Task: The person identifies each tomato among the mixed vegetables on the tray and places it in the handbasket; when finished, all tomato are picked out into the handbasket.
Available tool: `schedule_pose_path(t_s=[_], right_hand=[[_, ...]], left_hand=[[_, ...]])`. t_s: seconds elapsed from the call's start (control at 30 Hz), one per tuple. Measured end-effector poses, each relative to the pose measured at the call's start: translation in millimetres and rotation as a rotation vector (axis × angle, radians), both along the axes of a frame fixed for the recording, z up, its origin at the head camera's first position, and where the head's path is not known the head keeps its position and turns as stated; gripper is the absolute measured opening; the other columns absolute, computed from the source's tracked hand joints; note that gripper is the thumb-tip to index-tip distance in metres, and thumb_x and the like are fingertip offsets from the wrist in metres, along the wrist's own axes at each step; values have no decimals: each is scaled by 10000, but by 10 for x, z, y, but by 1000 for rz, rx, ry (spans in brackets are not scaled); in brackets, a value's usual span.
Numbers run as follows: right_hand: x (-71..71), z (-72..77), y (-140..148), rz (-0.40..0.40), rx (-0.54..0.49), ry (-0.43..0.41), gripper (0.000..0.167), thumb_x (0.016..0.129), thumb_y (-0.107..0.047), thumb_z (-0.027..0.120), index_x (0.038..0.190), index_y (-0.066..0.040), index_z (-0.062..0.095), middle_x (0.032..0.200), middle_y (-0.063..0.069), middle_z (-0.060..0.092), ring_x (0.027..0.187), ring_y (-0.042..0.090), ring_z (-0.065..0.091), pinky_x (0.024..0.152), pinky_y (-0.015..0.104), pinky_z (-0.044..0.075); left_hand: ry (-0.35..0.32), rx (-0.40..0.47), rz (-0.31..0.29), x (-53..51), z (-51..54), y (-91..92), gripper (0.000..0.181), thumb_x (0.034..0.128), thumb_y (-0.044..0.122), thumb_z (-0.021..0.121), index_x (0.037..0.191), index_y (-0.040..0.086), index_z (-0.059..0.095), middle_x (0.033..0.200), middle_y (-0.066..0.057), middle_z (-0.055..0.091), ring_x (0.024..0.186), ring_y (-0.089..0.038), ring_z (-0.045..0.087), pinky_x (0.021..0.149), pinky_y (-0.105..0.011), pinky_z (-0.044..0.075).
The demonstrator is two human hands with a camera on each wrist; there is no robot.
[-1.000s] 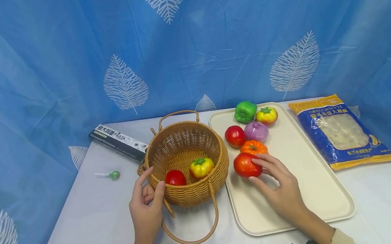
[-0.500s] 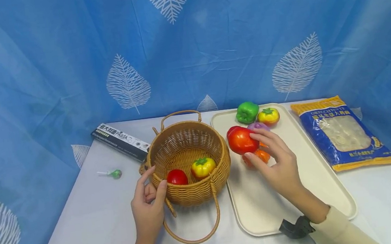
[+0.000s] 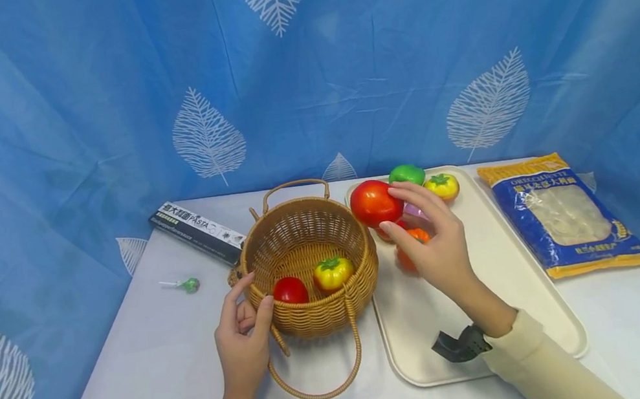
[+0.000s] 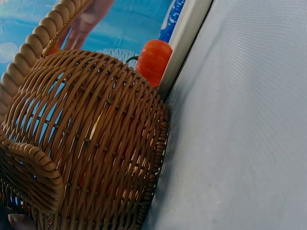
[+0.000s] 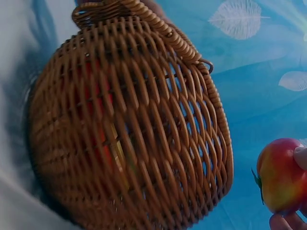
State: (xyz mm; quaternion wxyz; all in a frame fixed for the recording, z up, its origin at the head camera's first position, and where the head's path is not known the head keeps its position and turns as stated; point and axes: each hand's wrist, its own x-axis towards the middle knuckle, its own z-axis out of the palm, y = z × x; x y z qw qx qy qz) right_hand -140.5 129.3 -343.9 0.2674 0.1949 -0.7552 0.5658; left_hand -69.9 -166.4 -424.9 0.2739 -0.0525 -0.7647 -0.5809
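Note:
My right hand (image 3: 434,239) holds a red tomato (image 3: 376,203) between thumb and fingers, raised just right of the basket's rim. In the right wrist view, this tomato (image 5: 282,177) also shows yellow patches and a green stem. The wicker basket (image 3: 315,320) stands upright, its front handle hanging down. Inside it lie a red round fruit or vegetable (image 3: 290,290) and a yellow tomato (image 3: 334,274) with a green top. My left hand (image 3: 244,341) grips the basket's front left rim with thumb and index finger; the left wrist view shows mostly wickerwork.
A cream tray (image 3: 484,312) carries a green bell pepper (image 3: 407,175), a yellow-red tomato (image 3: 442,187), a partly covered purple onion (image 3: 415,211) and an orange pumpkin (image 3: 410,255). A pasta bag (image 3: 567,212) lies right; a pasta box (image 3: 197,232) and lollipop (image 3: 190,285) lie left.
My right hand has lifted the tomato off the tray area and carried it up and left towards the basket. The left hand stays at the basket's rim.

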Motion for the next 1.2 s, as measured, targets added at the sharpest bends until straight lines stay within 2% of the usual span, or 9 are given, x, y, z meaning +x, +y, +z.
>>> schedule_pose_path(t_s=[0.1, 0.23, 0.37, 0.63, 0.73, 0.97, 1.1, 1.2], right_hand=[[-32, 37, -67, 13, -8, -27, 506, 835, 93, 788, 1311, -31, 671, 1393, 75, 596, 1278, 214, 562, 934, 252, 520], [-2, 190, -188, 62, -31, -50, 468, 853, 93, 767, 1303, 41, 648, 1377, 140, 597, 1284, 250, 563, 953, 279, 514], [-57, 192, -250, 114, -53, -98, 473, 876, 70, 757, 1330, 41, 626, 1391, 128, 582, 1274, 246, 563, 970, 290, 512], [-104, 177, -357, 112, -7, -161, 455, 903, -13, 769, 1340, -16, 641, 1402, 113, 579, 1246, 235, 573, 978, 411, 520], [-149, 139, -382, 127, -11, -166, 451, 901, -14, 772, 1334, -12, 645, 1401, 126, 577, 1246, 245, 572, 972, 440, 521], [-345, -134, -386, 179, -35, -180, 484, 888, -40, 798, 1348, -95, 658, 1418, 51, 568, 1287, 211, 550, 980, 386, 513], [-381, -196, -389, 197, -35, -166, 476, 891, -88, 809, 1341, -154, 671, 1400, -18, 580, 1277, 171, 556, 977, 368, 515], [-392, -210, -393, 215, -51, -159, 463, 892, -94, 809, 1331, -164, 679, 1386, -29, 587, 1273, 165, 558, 980, 373, 515]], left_hand=[[1, 3, -2, 7, 11, 5, 536, 918, -47, 721, 1408, 129, 590, 605, -148, 326, 532, -63, 307, 417, -253, 266], [-1, 7, -11, 8, 25, 10, 512, 932, -26, 716, 1406, 122, 591, 605, -171, 318, 533, -69, 301, 418, -256, 266], [1, 0, -17, 2, 27, 13, 492, 943, -7, 711, 1405, 112, 591, 603, -152, 310, 529, -75, 292, 416, -257, 264], [-5, -4, -11, 11, 29, 13, 498, 948, 3, 710, 1408, 150, 592, 600, -124, 312, 522, -83, 287, 416, -252, 263], [-8, -1, -7, 15, 24, 12, 511, 941, -9, 713, 1410, 152, 589, 599, -120, 313, 525, -79, 289, 418, -250, 263], [-4, 4, -7, 21, 20, 19, 528, 929, -32, 716, 1415, 125, 582, 600, -139, 327, 532, -78, 303, 421, -260, 267], [3, -8, 0, 15, 26, 16, 527, 929, -24, 721, 1410, 144, 587, 604, -176, 327, 537, -73, 303, 421, -269, 268], [8, -9, -8, 5, 23, 11, 514, 931, -29, 715, 1407, 116, 588, 602, -161, 322, 533, -71, 300, 415, -265, 268]])
